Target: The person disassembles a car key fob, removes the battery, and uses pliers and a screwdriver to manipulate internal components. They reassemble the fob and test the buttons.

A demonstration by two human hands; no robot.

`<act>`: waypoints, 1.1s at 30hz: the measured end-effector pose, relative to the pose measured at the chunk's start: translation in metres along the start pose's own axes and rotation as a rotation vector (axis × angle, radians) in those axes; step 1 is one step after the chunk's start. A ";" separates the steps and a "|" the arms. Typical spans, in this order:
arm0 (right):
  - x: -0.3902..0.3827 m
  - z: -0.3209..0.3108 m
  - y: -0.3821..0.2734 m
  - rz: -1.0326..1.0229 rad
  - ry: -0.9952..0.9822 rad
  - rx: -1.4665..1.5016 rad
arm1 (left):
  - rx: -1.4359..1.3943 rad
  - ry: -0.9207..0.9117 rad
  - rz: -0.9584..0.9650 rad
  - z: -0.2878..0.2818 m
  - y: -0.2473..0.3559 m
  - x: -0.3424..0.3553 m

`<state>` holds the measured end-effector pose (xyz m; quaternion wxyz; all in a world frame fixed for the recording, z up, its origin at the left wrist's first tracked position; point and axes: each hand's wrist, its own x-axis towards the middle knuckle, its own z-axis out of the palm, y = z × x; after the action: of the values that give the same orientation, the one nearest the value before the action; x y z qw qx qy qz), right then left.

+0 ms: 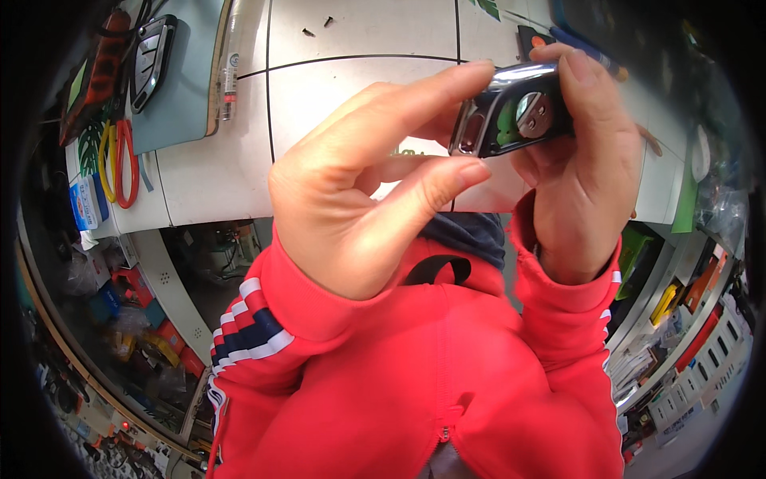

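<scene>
Above the front part of the white tiled worktop (319, 96), both of my hands hold a dark, glossy car key fob (483, 120). Its face shows a green part, perhaps a circuit board, and a round silvery disc like a coin cell (533, 114). My left hand (351, 184) is closed on the fob's left end, forefinger on top and thumb at the lower edge. Around the right end, my right hand (594, 152) is wrapped with its thumb along the upper side. Its other fingers are partly hidden behind the fob.
Another key fob (152, 62) lies on a grey-blue mat (175, 108) at the left, beside scissors (126, 172) and an orange-black device (97, 76). A clear tube (230, 80) lies along the mat's edge. Small dark screws (309, 33) lie farther back. Cluttered shelves (148, 319) stand below.
</scene>
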<state>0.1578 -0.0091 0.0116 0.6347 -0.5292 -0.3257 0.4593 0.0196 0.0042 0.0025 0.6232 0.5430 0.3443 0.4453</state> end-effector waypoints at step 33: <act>0.014 -0.008 0.001 -0.011 -0.363 0.222 | 0.131 -0.037 0.200 0.000 0.001 -0.005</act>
<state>0.1697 0.0012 0.0076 0.6226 -0.3627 -0.3849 0.5767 0.0173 -0.0002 0.0033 0.5453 0.6224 0.3052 0.4714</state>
